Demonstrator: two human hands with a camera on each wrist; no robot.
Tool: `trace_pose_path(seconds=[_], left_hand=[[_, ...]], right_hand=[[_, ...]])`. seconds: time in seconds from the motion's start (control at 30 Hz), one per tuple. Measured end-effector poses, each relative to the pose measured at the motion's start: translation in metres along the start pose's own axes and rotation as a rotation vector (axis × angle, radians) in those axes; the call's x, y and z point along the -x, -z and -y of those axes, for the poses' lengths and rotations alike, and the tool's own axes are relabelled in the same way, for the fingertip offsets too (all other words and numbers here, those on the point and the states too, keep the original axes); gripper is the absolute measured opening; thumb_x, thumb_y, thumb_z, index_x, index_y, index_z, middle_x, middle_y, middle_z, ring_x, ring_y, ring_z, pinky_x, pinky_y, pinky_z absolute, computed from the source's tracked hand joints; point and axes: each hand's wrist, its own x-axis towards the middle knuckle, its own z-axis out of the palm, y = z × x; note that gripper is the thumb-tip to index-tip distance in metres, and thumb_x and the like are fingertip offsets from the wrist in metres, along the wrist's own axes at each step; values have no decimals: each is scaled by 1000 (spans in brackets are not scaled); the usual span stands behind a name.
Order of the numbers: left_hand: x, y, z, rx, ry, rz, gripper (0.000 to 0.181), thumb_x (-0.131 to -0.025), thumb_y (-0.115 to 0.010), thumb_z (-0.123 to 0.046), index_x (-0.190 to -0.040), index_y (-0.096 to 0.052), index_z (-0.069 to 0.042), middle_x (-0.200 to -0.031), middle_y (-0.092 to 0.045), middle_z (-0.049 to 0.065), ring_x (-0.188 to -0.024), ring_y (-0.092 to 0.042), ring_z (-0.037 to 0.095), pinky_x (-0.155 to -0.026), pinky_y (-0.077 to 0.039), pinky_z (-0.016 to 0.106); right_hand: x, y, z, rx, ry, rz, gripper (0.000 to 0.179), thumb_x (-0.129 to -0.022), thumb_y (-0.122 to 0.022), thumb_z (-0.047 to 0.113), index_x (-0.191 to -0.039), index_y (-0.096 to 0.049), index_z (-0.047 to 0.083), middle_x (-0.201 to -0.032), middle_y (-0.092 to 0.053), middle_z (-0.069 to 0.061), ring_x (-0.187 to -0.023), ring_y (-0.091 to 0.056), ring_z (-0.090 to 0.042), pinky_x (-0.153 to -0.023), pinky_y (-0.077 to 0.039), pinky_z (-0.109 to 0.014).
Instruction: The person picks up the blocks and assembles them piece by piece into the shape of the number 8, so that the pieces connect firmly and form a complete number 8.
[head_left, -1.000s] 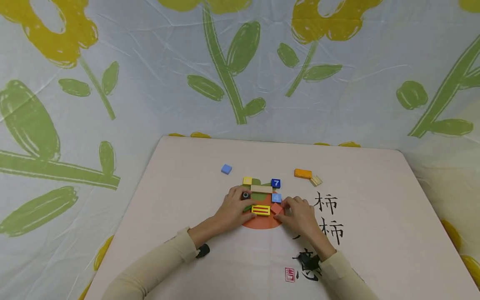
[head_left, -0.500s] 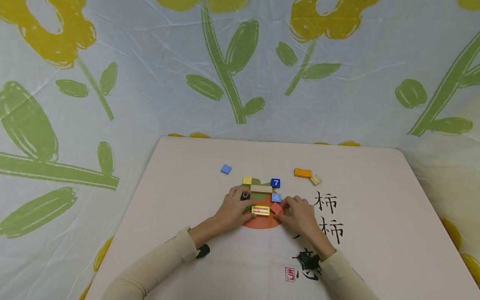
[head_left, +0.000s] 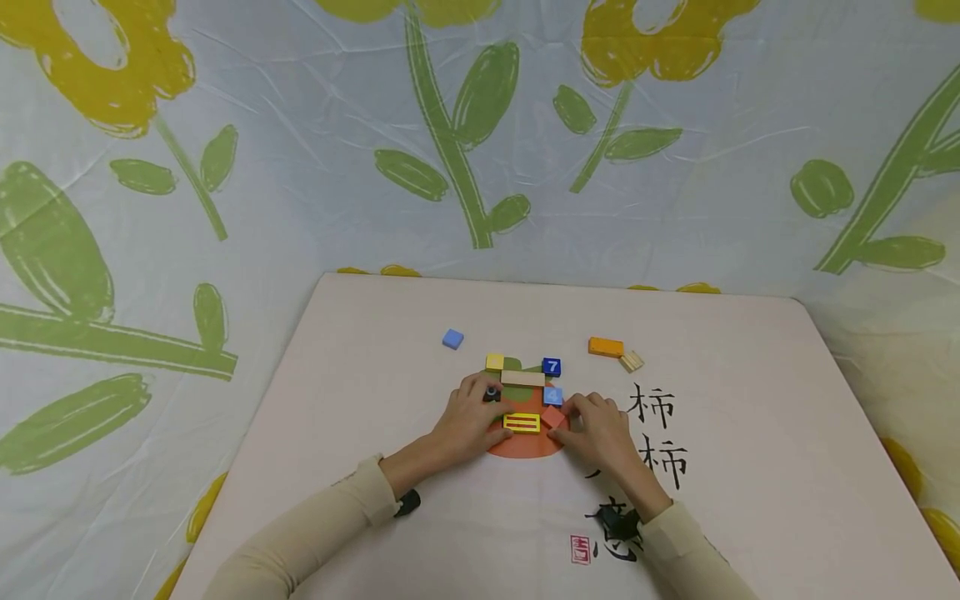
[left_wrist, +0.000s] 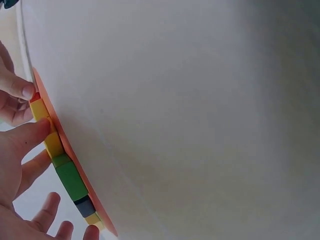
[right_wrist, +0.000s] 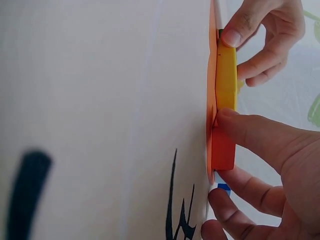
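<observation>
A yellow block with red stripes (head_left: 521,423) lies over the orange lower part of a round picture of a persimmon-like fruit. My left hand (head_left: 468,423) pinches its left end between thumb and index finger. Directly right of it is a red block (head_left: 553,417), turned at an angle, which my right hand (head_left: 602,432) pinches. In the right wrist view the right thumb presses where the red block (right_wrist: 223,147) meets the yellow block (right_wrist: 226,75). A black block (head_left: 492,392) sits beside the left fingers. In the left wrist view a green block (left_wrist: 71,180) stands farther along the row.
Above the striped block are a plain wooden plank (head_left: 522,378), a yellow block (head_left: 495,362), a dark blue 7 block (head_left: 552,367) and a light blue 4 block (head_left: 552,396). Farther off lie a blue block (head_left: 453,339), an orange block (head_left: 606,347) and a wooden block (head_left: 632,361).
The yellow striped block has shifted very slightly toward me in the left fingers. The right hand and red block stay almost still.
</observation>
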Motion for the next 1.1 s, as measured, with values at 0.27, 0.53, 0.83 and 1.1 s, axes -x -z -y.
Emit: trace_pose_path(seconds=[0.27,0.53,0.83,1.1], left_hand=[[1,3,-3,-23,14,-1,34,-90,-75,-40,-120,-74,-23,-136,-43,7,-134,-30,34,-97,-40,52],[1,4,-5,-46,27,0,35,-89,-76,-42,-118,-76,-23,-136,-43,7,-134,-30,34,-97,-40,51],[1,3,-7,-41,49,7,34,-89,-76,-42,-117,-76,-23,-140,-42,9,-135,-29,33,-99,-39,51],[2,3,-7,-8,83,-2,33,-89,-77,-41,-116,-77,-23,-150,-33,19,-138,-29,41,-95,-43,56]], right_hand=[[1,1,2,8,0,5,37,-81,-84,36,-103,-66,11,-94,-55,-4,-87,-47,-28,-76,-34,-46],[4,5,4,-25,4,7,42,-83,-82,39,-107,-68,8,-96,-58,-5,-88,-49,-27,-79,-38,-47],[3,23,-7,-117,48,-97,33,-86,-81,27,-106,-68,4,-99,-62,-10,-91,-56,-29,-75,-46,-43],[-8,43,-23,-155,68,-171,31,-90,-77,21,-110,-67,1,-106,-66,-15,-96,-59,-35,-80,-50,-51]])
